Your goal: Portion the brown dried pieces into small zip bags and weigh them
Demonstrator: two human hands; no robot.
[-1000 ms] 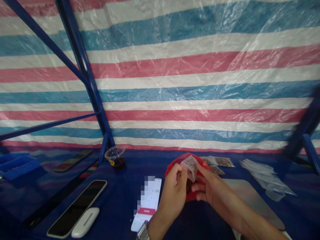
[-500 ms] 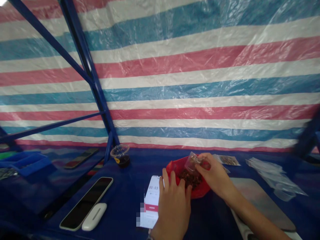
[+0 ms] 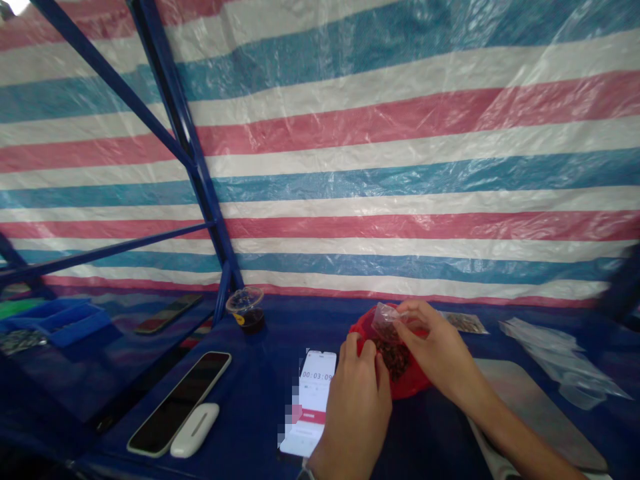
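Left hand (image 3: 361,397) moved from clear bag (image 3: 384,315) to red bag (image 3: 414,387) under its fingers, seemingly steadying; can't tell if gripping. Right hand (image 3: 439,350) pinches clear bag, brown pieces (image 3: 397,363) near fingertips.

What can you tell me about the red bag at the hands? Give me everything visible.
The red bag looks like thin, glossy, creased plastic. It sits on the blue table, mouth open upward and sides spread like a shallow bowl, with small brown pieces inside. The left hand covers its near left edge; whether it grips the plastic isn't clear. The right hand hides part of its right side, holding a small clear bag over it. Its underside is hidden.
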